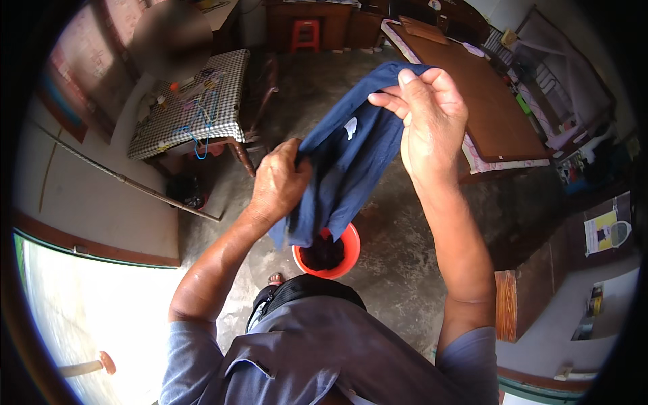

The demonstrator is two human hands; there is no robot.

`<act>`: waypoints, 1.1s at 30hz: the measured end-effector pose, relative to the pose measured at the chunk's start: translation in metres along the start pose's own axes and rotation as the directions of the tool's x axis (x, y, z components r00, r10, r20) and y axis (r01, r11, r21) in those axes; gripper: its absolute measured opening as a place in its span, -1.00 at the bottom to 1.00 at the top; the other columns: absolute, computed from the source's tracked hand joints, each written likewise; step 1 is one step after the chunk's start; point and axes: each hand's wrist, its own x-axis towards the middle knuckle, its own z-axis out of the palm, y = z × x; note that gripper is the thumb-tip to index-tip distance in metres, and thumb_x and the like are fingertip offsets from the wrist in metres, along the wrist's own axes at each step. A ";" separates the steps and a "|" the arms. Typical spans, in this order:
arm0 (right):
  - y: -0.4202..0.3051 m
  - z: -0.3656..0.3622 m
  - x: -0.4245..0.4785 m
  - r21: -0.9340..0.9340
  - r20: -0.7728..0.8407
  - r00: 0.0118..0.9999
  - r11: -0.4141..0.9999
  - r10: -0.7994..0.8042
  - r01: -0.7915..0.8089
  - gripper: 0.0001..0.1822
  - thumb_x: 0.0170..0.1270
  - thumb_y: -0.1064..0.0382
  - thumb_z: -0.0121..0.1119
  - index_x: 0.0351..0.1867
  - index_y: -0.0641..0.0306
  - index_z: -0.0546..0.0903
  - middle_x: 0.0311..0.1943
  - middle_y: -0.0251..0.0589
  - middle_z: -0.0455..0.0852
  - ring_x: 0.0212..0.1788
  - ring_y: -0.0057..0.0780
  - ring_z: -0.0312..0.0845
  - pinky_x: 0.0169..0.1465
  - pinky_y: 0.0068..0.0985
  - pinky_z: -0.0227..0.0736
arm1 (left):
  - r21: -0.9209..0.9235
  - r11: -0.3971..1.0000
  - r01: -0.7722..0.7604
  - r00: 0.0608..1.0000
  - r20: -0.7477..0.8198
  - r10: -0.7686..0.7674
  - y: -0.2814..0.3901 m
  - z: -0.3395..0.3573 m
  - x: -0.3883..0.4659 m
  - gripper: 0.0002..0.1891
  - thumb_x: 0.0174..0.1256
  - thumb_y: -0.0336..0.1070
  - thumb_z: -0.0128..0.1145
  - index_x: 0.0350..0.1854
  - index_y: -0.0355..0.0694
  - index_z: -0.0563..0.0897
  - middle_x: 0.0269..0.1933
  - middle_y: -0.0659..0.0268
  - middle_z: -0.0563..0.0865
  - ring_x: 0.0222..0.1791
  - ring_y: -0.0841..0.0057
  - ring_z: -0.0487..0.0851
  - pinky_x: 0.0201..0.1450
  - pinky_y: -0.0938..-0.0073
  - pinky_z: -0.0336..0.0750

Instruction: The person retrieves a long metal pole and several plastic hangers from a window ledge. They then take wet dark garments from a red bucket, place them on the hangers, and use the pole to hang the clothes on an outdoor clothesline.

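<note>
A dark blue cloth garment with a small white tag hangs stretched between my two hands. My left hand is closed around one end of its upper edge. Higher and to the right, my right hand pinches the other end between thumb and fingers. The garment's lower part drops over a red plastic basin on the floor, and whether it touches the basin cannot be told. Dark cloth lies inside the basin, partly hidden by the garment.
A table with a checked tablecloth and a wooden chair stand at the upper left. A bed is at the upper right, a red stool at the back. A pole slants along the left wall.
</note>
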 end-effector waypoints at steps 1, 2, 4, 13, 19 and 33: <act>0.003 -0.003 0.002 -0.019 -0.008 1.000 1.000 -0.018 0.018 -0.93 0.29 0.43 0.05 -0.38 0.31 0.47 -0.51 -0.26 0.58 -0.44 -0.48 0.61 -0.29 -0.40 0.65 | -0.017 0.999 0.037 0.999 0.027 -0.036 -0.009 -0.005 0.000 -0.75 0.08 -0.40 0.07 -0.18 -0.39 0.54 -0.31 -0.14 0.62 -0.23 -0.05 0.61 -0.17 0.17 0.48; 0.005 -0.004 0.004 -0.019 -0.042 0.999 0.999 -0.028 0.027 -0.89 0.24 0.45 0.09 -0.46 0.33 0.45 -0.54 -0.33 0.52 -0.52 -0.65 0.51 -0.40 -0.54 0.63 | -0.033 0.998 0.059 0.997 0.050 -0.058 -0.019 -0.012 0.000 -0.75 0.10 -0.39 0.08 -0.16 -0.38 0.55 -0.30 -0.13 0.63 -0.24 -0.01 0.63 -0.18 0.20 0.50; 0.015 -0.011 0.007 -0.145 -0.069 0.998 0.989 -0.004 -0.006 -0.86 0.23 0.43 0.11 -0.49 0.32 0.45 -0.56 -0.34 0.52 -0.52 -0.67 0.50 -0.41 -0.57 0.61 | -0.013 0.997 0.076 0.996 0.053 -0.075 -0.030 -0.037 0.006 -0.74 0.14 -0.37 0.08 -0.13 -0.35 0.56 -0.30 -0.10 0.65 -0.27 0.07 0.66 -0.20 0.26 0.52; 0.052 -0.010 0.000 -0.101 -0.070 0.947 0.942 0.313 -0.319 -0.87 0.20 0.38 0.19 -0.49 0.27 0.50 -0.50 -0.24 0.62 -0.44 -0.52 0.62 -0.47 -0.67 0.48 | 0.528 0.813 -0.247 0.945 -0.055 0.323 -0.024 -0.148 0.031 -0.78 0.15 -0.40 0.10 -0.13 -0.28 0.53 -0.22 0.06 0.65 -0.22 0.11 0.64 -0.18 0.26 0.55; 0.088 0.019 -0.022 -0.053 0.050 0.871 0.872 0.489 -0.486 -0.83 0.27 0.32 0.13 -0.47 0.23 0.44 -0.50 -0.21 0.62 -0.38 -0.41 0.67 -0.38 -0.59 0.55 | 0.354 0.929 -0.108 0.994 0.008 0.112 -0.052 -0.161 -0.017 -0.74 0.00 -0.53 0.02 -0.19 -0.33 0.53 -0.30 0.04 0.62 -0.28 0.07 0.62 -0.23 0.25 0.54; 0.168 0.157 -0.075 -0.033 0.287 0.540 0.572 0.791 -0.820 -0.88 0.26 0.35 0.11 -0.45 0.29 0.50 -0.48 -0.23 0.64 -0.47 -0.48 0.62 -0.43 -0.58 0.56 | 0.102 0.994 -0.030 0.987 0.159 0.013 -0.133 -0.276 -0.105 -0.87 -0.04 -0.50 0.13 -0.39 -0.29 0.51 -0.62 0.21 0.52 -0.64 0.24 0.58 -0.57 0.36 0.45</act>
